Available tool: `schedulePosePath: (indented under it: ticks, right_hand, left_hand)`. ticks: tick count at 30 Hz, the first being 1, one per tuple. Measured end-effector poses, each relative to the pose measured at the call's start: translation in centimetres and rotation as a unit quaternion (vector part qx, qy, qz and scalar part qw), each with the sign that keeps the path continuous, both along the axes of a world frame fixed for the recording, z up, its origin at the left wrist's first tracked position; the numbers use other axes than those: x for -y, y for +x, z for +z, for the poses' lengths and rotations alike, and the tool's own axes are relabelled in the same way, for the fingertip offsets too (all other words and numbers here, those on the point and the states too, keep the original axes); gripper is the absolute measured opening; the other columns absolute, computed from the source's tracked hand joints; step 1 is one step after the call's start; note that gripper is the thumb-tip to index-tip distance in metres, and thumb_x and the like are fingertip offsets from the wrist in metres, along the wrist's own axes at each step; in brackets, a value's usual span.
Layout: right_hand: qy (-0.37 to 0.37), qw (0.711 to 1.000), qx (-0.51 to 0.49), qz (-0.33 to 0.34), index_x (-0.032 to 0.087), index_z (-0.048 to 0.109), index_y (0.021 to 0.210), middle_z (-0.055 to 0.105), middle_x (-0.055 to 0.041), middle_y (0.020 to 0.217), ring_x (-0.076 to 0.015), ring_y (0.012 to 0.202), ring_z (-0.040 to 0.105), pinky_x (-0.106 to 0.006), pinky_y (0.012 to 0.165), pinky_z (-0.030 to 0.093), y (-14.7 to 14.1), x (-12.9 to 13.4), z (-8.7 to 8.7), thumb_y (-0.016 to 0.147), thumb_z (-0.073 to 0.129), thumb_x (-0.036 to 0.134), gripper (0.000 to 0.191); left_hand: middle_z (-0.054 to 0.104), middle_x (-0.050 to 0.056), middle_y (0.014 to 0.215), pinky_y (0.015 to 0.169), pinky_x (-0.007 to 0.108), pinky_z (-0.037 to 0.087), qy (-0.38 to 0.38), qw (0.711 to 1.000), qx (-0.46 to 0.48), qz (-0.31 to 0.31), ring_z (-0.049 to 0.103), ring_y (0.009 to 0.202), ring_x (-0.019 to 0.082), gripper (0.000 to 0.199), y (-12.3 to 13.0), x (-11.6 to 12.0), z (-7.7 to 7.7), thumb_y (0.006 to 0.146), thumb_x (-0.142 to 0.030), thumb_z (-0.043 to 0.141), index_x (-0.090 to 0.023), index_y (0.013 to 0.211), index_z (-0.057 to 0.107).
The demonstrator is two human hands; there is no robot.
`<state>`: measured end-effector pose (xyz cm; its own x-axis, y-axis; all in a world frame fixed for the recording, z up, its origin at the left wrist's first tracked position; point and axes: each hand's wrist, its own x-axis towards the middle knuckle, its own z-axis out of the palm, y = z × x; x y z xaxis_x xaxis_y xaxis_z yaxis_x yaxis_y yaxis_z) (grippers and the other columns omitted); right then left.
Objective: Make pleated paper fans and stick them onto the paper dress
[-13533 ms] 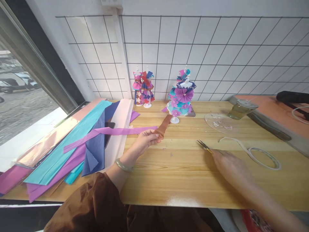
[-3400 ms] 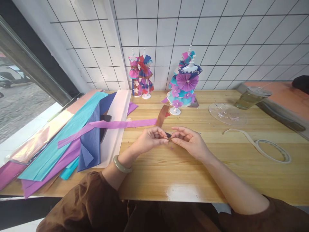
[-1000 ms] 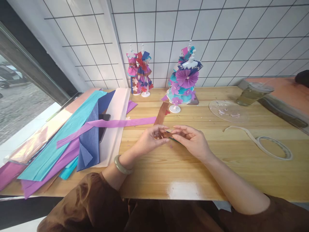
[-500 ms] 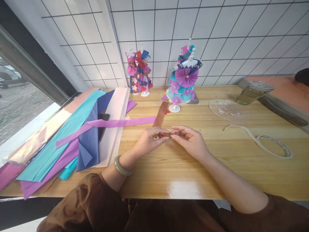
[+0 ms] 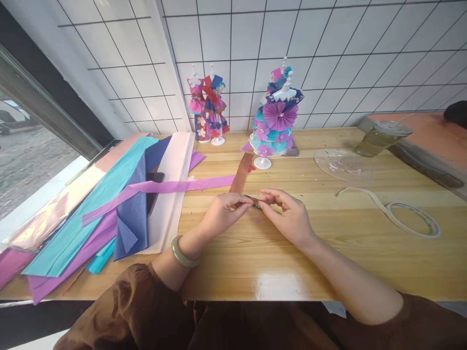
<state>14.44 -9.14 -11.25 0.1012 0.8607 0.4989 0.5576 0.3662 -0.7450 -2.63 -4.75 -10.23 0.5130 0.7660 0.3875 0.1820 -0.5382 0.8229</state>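
Note:
Near the middle of the wooden table, my left hand (image 5: pixel 224 213) and my right hand (image 5: pixel 288 214) face each other with fingertips almost touching. Both pinch a small piece of brown paper (image 5: pixel 256 200) between thumb and fingers. A dark edge shows beneath it, too small to make out. Just beyond my left hand lies a brown paper strip (image 5: pixel 242 174), its near end hidden behind the fingers. A long purple strip (image 5: pixel 186 185) reaches from the left to that brown strip. Past the strips stands a dress form (image 5: pixel 279 119) in purple, blue and turquoise paper.
Crepe paper sheets (image 5: pixel 95 194) and a dark phone (image 5: pixel 155 189) lie at the left. Two small decorated dress forms (image 5: pixel 217 114) stand by the wall. At the right are a clear plate (image 5: pixel 328 167), a lidded cup (image 5: pixel 381 141) and a roll of white tape (image 5: pixel 416 231).
A dark edge now shows more clearly under the brown piece between my fingertips. My hands have barely moved, and the whole view has shifted slightly.

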Motion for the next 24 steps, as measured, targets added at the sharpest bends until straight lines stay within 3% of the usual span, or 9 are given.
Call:
schedulePosePath:
  ticks: [5, 8, 10, 15, 24]
  right_hand:
    - [0.064, 0.996, 0.057, -0.001, 0.022, 0.057, 0.1, 0.066, -0.0027, 0.082, -0.0148, 0.073, 0.062, -0.031, 0.073, 0.051, 0.09, 0.17, 0.25, 0.077, 0.056, 0.02, 0.024]
    - [0.092, 0.991, 0.097, 0.028, 0.022, 0.056, 0.102, 0.066, -0.0036, 0.083, -0.0156, 0.075, 0.062, -0.031, 0.073, 0.051, 0.07, 0.31, 0.45, 0.079, 0.054, 0.019, 0.023]
    - [0.106, 0.987, 0.112, 0.048, 0.022, 0.055, 0.102, 0.066, -0.0038, 0.083, -0.0157, 0.077, 0.062, -0.031, 0.072, 0.051, 0.06, 0.34, 0.5, 0.08, 0.053, 0.018, 0.023]
    - [0.092, 0.988, 0.106, 0.068, 0.023, 0.054, 0.104, 0.065, -0.0039, 0.086, -0.0158, 0.078, 0.062, -0.03, 0.072, 0.051, 0.0, 0.35, 0.55, 0.081, 0.051, 0.019, 0.023]
    - [0.029, 0.995, 0.066, 0.065, 0.024, 0.055, 0.105, 0.065, -0.0048, 0.09, -0.0177, 0.081, 0.061, -0.034, 0.076, 0.051, 0.01, 0.25, 0.22, 0.081, 0.05, 0.025, 0.025]
  left_hand:
    - [0.065, 0.005, 0.084, 0.062, 0.022, 0.048, -0.033, 0.998, 0.039, 0.034, 0.062, 0.073, 0.012, 0.025, 0.1, -0.07, -0.59, 0.074, -0.03, 0.06, -0.016, 0.095, 0.058]
    - [0.063, 0.006, 0.093, 0.067, 0.024, 0.049, -0.032, 0.999, 0.028, 0.02, 0.061, 0.079, 0.013, 0.044, 0.16, -0.1, -0.74, 0.073, -0.03, 0.062, -0.018, 0.113, 0.05]
    - [0.064, 0.006, 0.096, 0.071, 0.025, 0.049, -0.028, 1.0, 0.013, 0.001, 0.06, 0.083, 0.014, 0.045, 0.15, -0.09, -0.6, 0.075, -0.029, 0.06, -0.019, 0.117, 0.049]
    - [0.066, 0.006, 0.098, 0.074, 0.026, 0.049, -0.033, 0.999, -0.02, -0.017, 0.061, 0.087, 0.016, 0.023, 0.02, -0.06, -0.09, 0.08, -0.027, 0.053, -0.019, 0.099, 0.063]
    - [0.067, 0.006, 0.094, 0.075, 0.027, 0.048, -0.041, 0.999, -0.01, -0.016, 0.061, 0.084, 0.015, 0.02, 0.03, 0.05, -0.16, 0.08, -0.026, 0.052, -0.017, 0.094, 0.064]
